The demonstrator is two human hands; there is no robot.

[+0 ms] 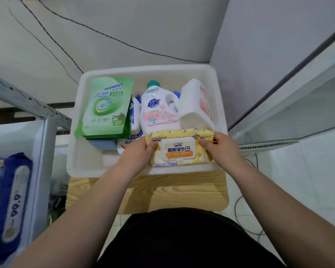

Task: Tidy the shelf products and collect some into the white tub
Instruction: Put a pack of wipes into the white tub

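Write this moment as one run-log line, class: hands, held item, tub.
left hand: grips yellow wipes pack | right hand: grips it too | white tub: holds green pouch, pink-label bottle

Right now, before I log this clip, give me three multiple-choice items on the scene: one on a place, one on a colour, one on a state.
1. Where in the white tub is the green pouch?
A. on the left side
B. on the right side
C. in the near right corner

2. What colour is the cap of the middle bottle?
A. red
B. teal
C. black

3. How is the yellow wipes pack held?
A. by one hand
B. by both hands
C. by no hand

Answers:
1 A: the pouch sits by the tub's left wall.
2 B: a teal cap tops the pink-labelled bottle.
3 B: the left hand and the right hand each grip one end of the pack, over the tub's near part.
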